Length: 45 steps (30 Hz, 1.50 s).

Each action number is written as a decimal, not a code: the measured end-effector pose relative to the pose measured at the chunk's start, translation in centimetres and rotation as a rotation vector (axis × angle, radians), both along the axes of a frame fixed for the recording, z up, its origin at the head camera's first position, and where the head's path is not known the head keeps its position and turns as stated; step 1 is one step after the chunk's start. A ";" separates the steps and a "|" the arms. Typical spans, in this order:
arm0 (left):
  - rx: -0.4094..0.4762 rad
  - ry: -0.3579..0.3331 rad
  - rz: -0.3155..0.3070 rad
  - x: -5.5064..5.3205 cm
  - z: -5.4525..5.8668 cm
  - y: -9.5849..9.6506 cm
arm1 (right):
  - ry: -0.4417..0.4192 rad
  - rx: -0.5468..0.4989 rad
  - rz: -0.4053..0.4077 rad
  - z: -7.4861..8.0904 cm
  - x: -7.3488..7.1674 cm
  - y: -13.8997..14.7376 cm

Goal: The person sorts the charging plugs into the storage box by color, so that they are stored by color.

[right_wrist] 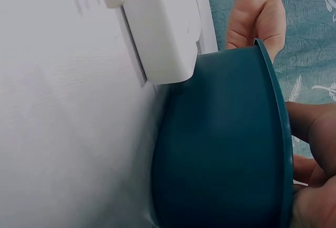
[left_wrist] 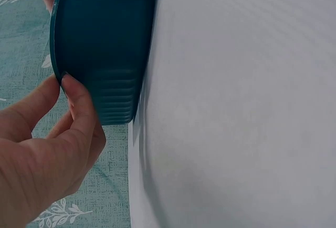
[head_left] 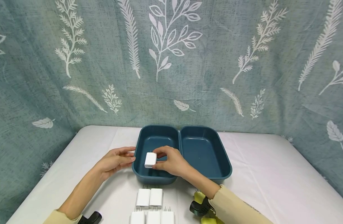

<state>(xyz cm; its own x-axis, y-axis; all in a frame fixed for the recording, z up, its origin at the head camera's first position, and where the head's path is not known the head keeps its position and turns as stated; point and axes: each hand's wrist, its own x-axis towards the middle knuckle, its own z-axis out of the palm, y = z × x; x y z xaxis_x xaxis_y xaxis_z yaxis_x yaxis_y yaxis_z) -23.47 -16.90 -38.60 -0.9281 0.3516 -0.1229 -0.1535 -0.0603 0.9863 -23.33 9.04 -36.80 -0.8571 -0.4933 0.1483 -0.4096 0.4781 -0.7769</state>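
My right hand (head_left: 171, 160) pinches a white charger plug (head_left: 150, 160) between thumb and fingers, over the inside of the left dark-blue bin (head_left: 157, 180). The plug's prongs point toward the back and its port end faces me. At the bin's left side is my left hand (head_left: 114, 161); in the left wrist view its thumb and index finger (left_wrist: 79, 94) pinch the rim. In the right wrist view the bin's front wall (right_wrist: 226, 138) hides part of the right hand, and the held plug is hidden there.
Several white charger plugs (head_left: 156, 198) stand in two rows in front of the left bin. A second dark-blue bin (head_left: 200, 155) sits against its right side. Yellow plugs (head_left: 199, 197) lie partly hidden under the right wrist. A patterned green cloth (head_left: 171, 93) hangs behind the white table.
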 end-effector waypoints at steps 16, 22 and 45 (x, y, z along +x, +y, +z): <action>0.016 -0.015 -0.002 -0.1 -0.3 -0.1 | -0.015 0.092 0.001 0.1 -0.8 -1.1; 0.019 -0.016 -0.002 0.0 -0.3 -0.2 | -0.042 0.095 -0.002 0.0 -1.2 -1.4; 0.029 -0.010 -0.007 -0.1 -0.4 -0.1 | -0.046 0.126 0.010 0.0 -1.4 -1.5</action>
<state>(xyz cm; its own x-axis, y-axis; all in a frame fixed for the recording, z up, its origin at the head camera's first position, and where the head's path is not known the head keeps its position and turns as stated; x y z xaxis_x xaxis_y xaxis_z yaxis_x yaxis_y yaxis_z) -23.60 -17.00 -38.96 -0.9242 0.3619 -0.1223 -0.1643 -0.0876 0.9825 -24.73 7.55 -36.82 -0.8567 -0.5138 0.0454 -0.3799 0.5691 -0.7292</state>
